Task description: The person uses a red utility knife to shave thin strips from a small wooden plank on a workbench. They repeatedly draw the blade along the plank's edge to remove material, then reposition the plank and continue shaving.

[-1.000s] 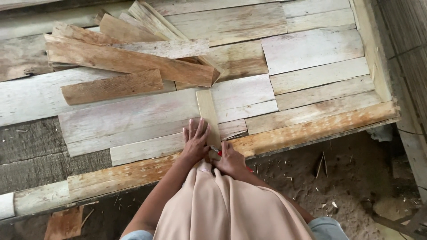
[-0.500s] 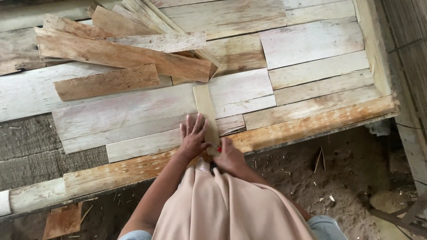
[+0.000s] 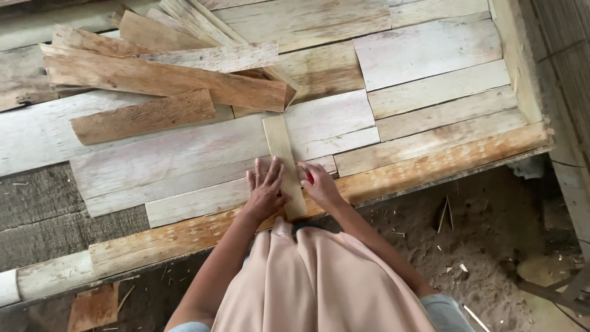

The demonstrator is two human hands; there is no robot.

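Observation:
A narrow pale wood slat (image 3: 281,154) lies lengthwise across the plank platform (image 3: 430,98), pointing away from me. My left hand (image 3: 265,190) presses flat on its left side, fingers spread over the slat and the plank beneath. My right hand (image 3: 318,184) rests on the slat's right side near the platform's front edge beam (image 3: 442,154); something small and red shows under its fingers. A beige cloth (image 3: 319,276) covers my lap below the hands.
A loose pile of brown wood boards (image 3: 166,77) lies on the platform at upper left. Bare dirt ground with wood chips (image 3: 479,227) lies at right below the platform. A post (image 3: 565,92) stands at the right edge.
The view has shifted slightly. My hands have moved apart a little, now lying on either side of the slat's near end, with the right hand more exposed.

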